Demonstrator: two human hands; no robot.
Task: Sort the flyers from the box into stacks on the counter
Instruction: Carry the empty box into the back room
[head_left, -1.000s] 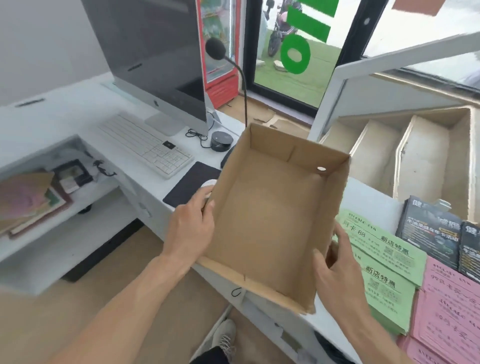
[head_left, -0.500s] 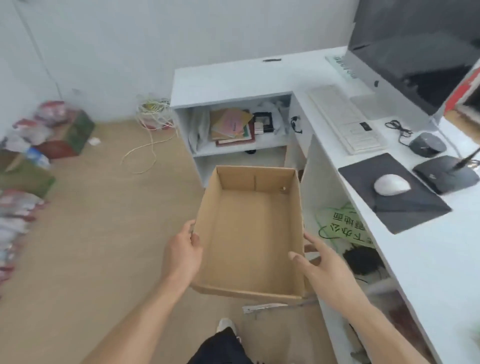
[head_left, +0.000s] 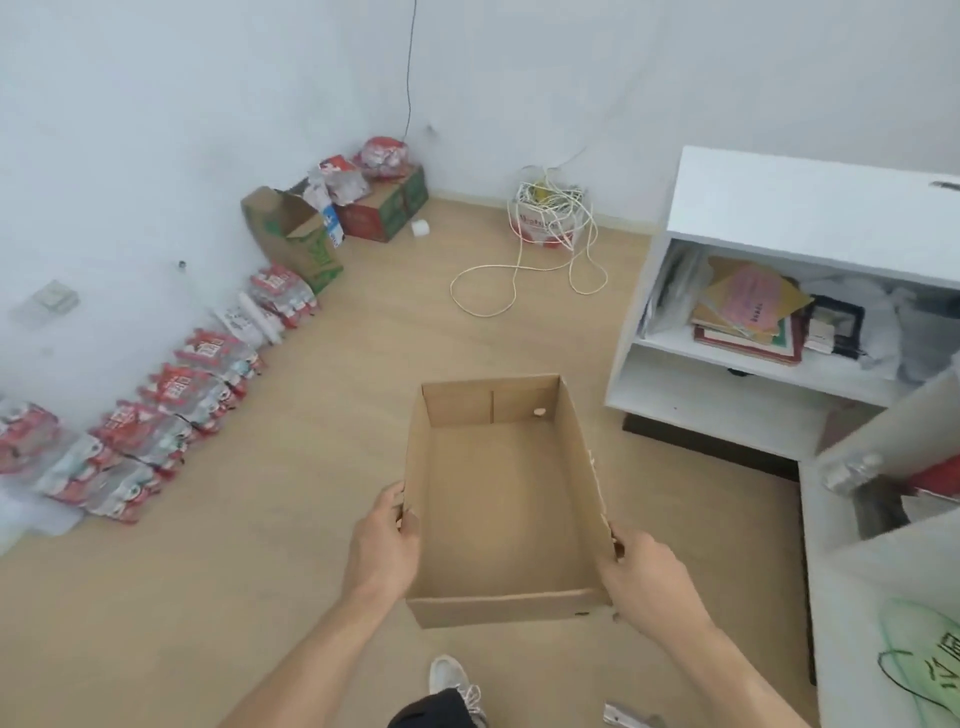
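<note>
The cardboard box is held over the floor at about 6 o'clock, with nothing seen inside it. It is gripped on both long sides, the left hand at 9 o'clock and the right hand at 3 o'clock, fingers curled on the walls, likely so it stays level. No flyers are seen, so the sorting is probably done.

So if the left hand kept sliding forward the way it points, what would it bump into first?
Probably nothing soon: the left hand points along the cardboard box side, over bare wooden floor. Depth is unclear.
</note>
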